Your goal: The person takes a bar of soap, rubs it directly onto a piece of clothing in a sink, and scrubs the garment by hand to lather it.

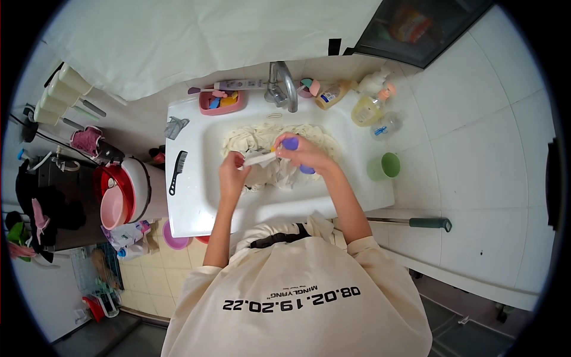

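Observation:
Over the sink (217,205), my left hand (234,169) pinches one end of a white cloth (260,159) and holds it up. My right hand (304,154) is closed around a purple object (290,143) with a small yellow part beside the fingers; its exact kind is partly hidden by the hand. The right fingers are also at the other end of the white cloth, which is stretched between both hands. Beneath them, a heap of wet cream-coloured cloth (250,137) fills the middle of the basin.
A faucet (285,89) rises behind the basin. A pink tray (223,104), a black comb (177,172) and a grey cloth (176,127) lie on the left rim. Bottles (364,112) and a green cup (389,165) stand right. Buckets (147,187) are at the left.

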`<state>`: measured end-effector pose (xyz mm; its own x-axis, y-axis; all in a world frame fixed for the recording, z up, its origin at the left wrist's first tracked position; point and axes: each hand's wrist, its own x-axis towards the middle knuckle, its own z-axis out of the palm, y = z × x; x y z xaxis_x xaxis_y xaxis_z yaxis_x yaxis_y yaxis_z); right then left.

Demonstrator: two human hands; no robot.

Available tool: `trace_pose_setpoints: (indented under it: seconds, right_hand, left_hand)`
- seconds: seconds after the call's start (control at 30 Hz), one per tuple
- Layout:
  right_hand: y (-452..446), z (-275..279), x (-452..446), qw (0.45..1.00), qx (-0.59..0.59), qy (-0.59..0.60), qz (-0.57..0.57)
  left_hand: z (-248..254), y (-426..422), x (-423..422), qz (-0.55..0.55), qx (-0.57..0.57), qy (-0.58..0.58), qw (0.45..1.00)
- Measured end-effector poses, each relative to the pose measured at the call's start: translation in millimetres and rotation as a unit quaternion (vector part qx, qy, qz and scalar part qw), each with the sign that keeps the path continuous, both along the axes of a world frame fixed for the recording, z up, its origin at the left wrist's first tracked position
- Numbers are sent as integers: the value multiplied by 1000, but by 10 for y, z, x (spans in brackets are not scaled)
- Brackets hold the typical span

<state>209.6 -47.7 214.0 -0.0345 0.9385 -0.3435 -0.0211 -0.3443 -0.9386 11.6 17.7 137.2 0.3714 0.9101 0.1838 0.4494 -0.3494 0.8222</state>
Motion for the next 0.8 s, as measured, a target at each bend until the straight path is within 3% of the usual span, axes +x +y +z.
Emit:
trace_pose_setpoints:
  seconds: [0.07, 0.17, 0.27, 0.3, 0.33, 0.4, 0.43, 0.5, 0.57, 0.6, 0.67, 0.73, 0.77, 0.8]
  right_hand:
    - [-5, 242, 123, 999, 39, 28, -11]
    - [-7, 548, 232, 996, 86, 35, -6]
    - [-50, 875, 283, 994, 101, 25, -12]
    - [-65, 942, 289, 994, 101, 26, -12]
    - [-85, 992, 291, 993, 114, 15, -16]
    - [-81, 950, 288, 992, 125, 5, -20]
    - [-45, 840, 277, 981, 191, -32, 4]
    - [-14, 683, 243, 964, 256, -69, 27]
    - [-34, 567, 192, 993, 103, 61, 20]
    - [-30, 472, 174, 992, 103, 62, 21]
    - [-1, 245, 138, 970, 58, 234, 8]
    - [41, 57, 102, 972, 39, 231, 10]
    - [64, 16, 95, 974, 21, 226, 11]
    - [74, 9, 89, 974, 23, 224, 12]
  left_hand:
    - [359, 81, -37, -18, -69, -31, 997]
    - [877, 142, -21, -72, -53, -104, 991]
    - [1254, 165, -9, -148, -8, -54, 988]
    - [1308, 178, -17, -177, -41, -54, 982]
    - [1296, 207, -21, -177, -42, -53, 982]
    - [1244, 262, -27, -228, -249, -180, 924]
    - [1216, 224, 12, -228, -250, -179, 924]
    - [1127, 128, 129, -186, -54, -41, 980]
    - [799, 159, 176, -194, -55, -53, 978]
    - [616, 170, 194, -201, -56, -65, 976]
    - [301, 172, 210, -191, -58, -64, 978]
    - [-82, 213, 198, -121, -56, -44, 990]
    - [-203, 202, 192, -54, 71, 6, 996]
    - [-252, 166, 185, -53, 73, 5, 996]
